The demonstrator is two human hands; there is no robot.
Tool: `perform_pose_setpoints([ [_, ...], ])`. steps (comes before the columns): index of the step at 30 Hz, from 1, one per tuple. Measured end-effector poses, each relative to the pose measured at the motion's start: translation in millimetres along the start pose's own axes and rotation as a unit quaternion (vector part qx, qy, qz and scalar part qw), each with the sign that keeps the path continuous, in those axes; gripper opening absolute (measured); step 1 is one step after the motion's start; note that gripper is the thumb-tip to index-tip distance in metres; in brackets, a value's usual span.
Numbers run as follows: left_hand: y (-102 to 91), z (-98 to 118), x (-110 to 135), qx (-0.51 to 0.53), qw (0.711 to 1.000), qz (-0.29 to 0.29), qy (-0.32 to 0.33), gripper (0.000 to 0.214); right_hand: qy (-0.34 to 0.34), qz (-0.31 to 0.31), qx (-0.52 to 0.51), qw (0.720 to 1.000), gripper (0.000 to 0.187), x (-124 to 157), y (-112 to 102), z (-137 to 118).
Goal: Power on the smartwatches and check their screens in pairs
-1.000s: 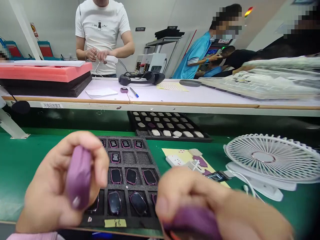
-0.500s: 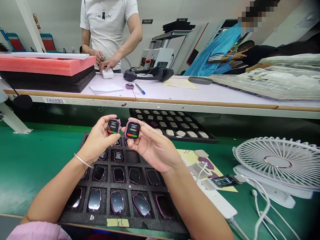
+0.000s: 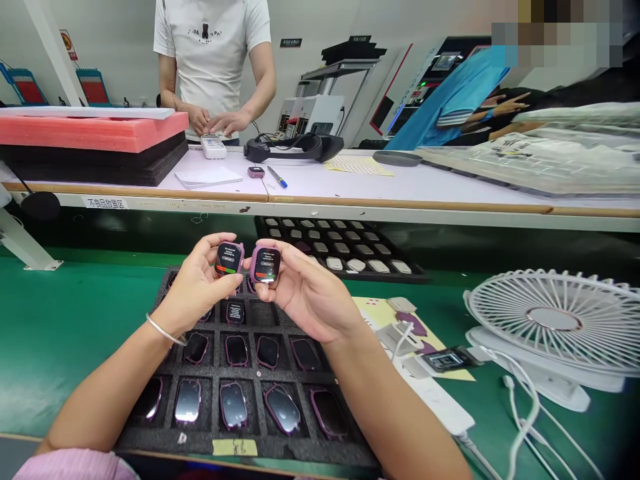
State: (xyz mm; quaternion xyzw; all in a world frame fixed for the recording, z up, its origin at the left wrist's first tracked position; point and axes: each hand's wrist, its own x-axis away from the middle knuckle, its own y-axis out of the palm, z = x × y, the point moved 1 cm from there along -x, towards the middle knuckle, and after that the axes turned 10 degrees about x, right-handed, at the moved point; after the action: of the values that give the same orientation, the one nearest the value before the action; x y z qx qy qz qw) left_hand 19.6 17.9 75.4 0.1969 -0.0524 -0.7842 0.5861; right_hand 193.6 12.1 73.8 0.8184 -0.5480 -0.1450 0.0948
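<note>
Between thumb and fingers, my left hand (image 3: 203, 283) grips a purple-framed smartwatch (image 3: 229, 258) without a strap. My right hand (image 3: 313, 287) holds a second smartwatch (image 3: 265, 264) of the same kind, close beside the first. Both screens are lit, with lines of text, a grey button and a red and green strip low down. Under my hands lies a dark foam tray (image 3: 200, 437), its compartments holding several more purple smartwatches. A few of those in the upper rows have lit text screens; the lower ones are dark. My hands hide part of the upper rows.
Right of the tray are a white power strip (image 3: 440, 403), cables, a small black device (image 3: 447, 360) and a white fan (image 3: 555, 320). Behind, another tray (image 3: 345, 243) sits beneath a shelf (image 3: 320, 183) bearing a headset (image 3: 295, 148) and foam sheets (image 3: 95, 133). A person in white stands beyond.
Both watches stay in my hands, tilted slightly and a touch lower in view. The camera has shifted a little. The person behind has moved a hand over the white box.
</note>
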Motion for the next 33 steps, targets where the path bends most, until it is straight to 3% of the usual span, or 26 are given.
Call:
perform_pose_setpoints([
  [13,-1.9,-6.8,-2.2,-0.055,0.997,0.010,0.044,0.062,-0.011,0.014,0.035,0.999,0.031,-5.5,-1.6,3.5],
  [18,-0.9,-7.7,-1.6,-0.036,0.999,0.007,0.032,0.073,-0.023,0.030,0.062,0.997,0.037,-7.8,-6.1,5.9],
  [33,-2.1,-10.5,-5.8,-0.003,1.000,0.008,0.018,0.066,-0.027,0.023,0.082,0.996,0.050,-13.8,-15.0,11.3],
])
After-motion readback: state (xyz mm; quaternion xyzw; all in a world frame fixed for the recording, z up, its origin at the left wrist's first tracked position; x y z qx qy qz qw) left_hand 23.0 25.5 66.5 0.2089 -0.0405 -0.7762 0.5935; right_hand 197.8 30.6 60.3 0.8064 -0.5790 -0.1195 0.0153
